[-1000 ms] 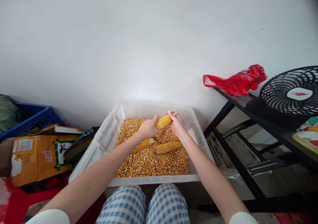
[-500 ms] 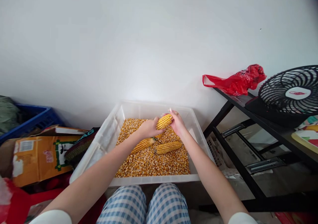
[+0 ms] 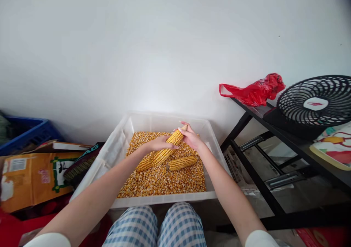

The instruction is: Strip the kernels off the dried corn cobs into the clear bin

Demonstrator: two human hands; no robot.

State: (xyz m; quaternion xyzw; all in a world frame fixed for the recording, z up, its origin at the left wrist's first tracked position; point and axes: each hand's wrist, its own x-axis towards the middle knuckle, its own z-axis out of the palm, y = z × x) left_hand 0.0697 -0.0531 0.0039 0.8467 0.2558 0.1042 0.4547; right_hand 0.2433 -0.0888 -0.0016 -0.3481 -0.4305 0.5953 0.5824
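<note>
A long yellow corn cob [image 3: 175, 138] slants up to the right between my hands, above a bed of loose kernels [image 3: 170, 183]. My left hand [image 3: 159, 144] is closed around its middle, the thumb lying along the top. My right hand [image 3: 192, 137] grips the upper tip, fingers curled round the pale end. Below lies a second corn cob [image 3: 181, 163] on the kernels, just right of the held one. Another cob [image 3: 144, 164] pokes out at the lower left, partly covered by the held cob and my left forearm. All this is inside a translucent plastic bin [image 3: 216, 144].
On the left are an orange cardboard box [image 3: 33, 177], a black mesh bag [image 3: 79, 168] and a blue crate [image 3: 33, 133]. A black metal rack [image 3: 255, 166] on the right carries a red plastic bag [image 3: 252, 93] and a black fan [image 3: 315, 101]. A white wall rises behind the bin.
The held cob has turned and tilted, so more of its length now shows, reaching down left below my left hand. My view has shifted slightly to the right.
</note>
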